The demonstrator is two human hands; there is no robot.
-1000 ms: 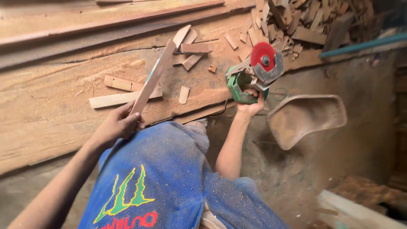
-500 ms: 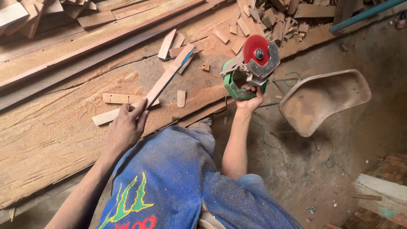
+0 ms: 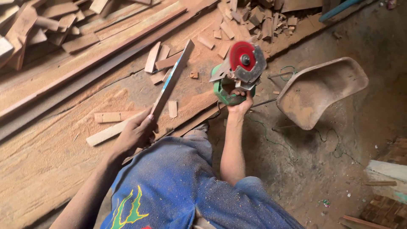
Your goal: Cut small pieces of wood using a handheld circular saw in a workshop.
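My left hand [image 3: 136,133] grips the near end of a long thin wooden strip [image 3: 173,79] that slants up and away over the sawdust-covered wooden slab [image 3: 55,157]. My right hand [image 3: 240,103] holds a green hand-held circular saw [image 3: 235,72] with a red blade disc, lifted off the slab at its right edge. The strip's far tip lies left of the saw, apart from the blade. My knees in blue shorts [image 3: 178,186] fill the lower middle.
Short wood offcuts [image 3: 157,59] lie scattered on the slab, with a heap of scraps [image 3: 263,19] at the top. Long planks [image 3: 85,51] run along the upper left. A dusty seat shell [image 3: 318,91] lies on the dirt floor to the right, a thin cord [image 3: 271,140] beside it.
My left hand has lifted the strip a little and swung it more upright. The view has shifted, so the saw in my right hand sits slightly lower and nearer the strip.
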